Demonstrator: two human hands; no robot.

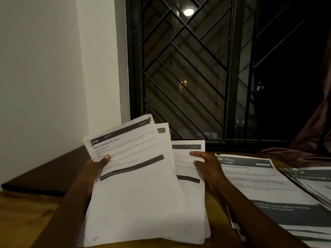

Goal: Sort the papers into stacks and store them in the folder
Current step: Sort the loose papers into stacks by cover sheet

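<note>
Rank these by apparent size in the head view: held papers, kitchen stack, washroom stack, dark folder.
1. Held papers, nearest the camera.
2. Kitchen stack, cut by the frame and an arm.
3. Dark folder, partly hidden.
4. Washroom stack, mostly out of frame; its rank is unsure.

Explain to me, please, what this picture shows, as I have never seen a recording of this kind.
There is no machine here: a person works with two bare hands, and the single picture comes from a camera worn on the head, looking forward and down. The left hand grips a fanned bundle of printed sheets, thumb on top. The right hand touches the rightmost sheet with thumb and forefinger; whether it pinches it is unclear. On the wooden table lie a stack headed KITCHEN and, at the right edge, another stack. A dark flat thing, perhaps the folder, lies left.
</note>
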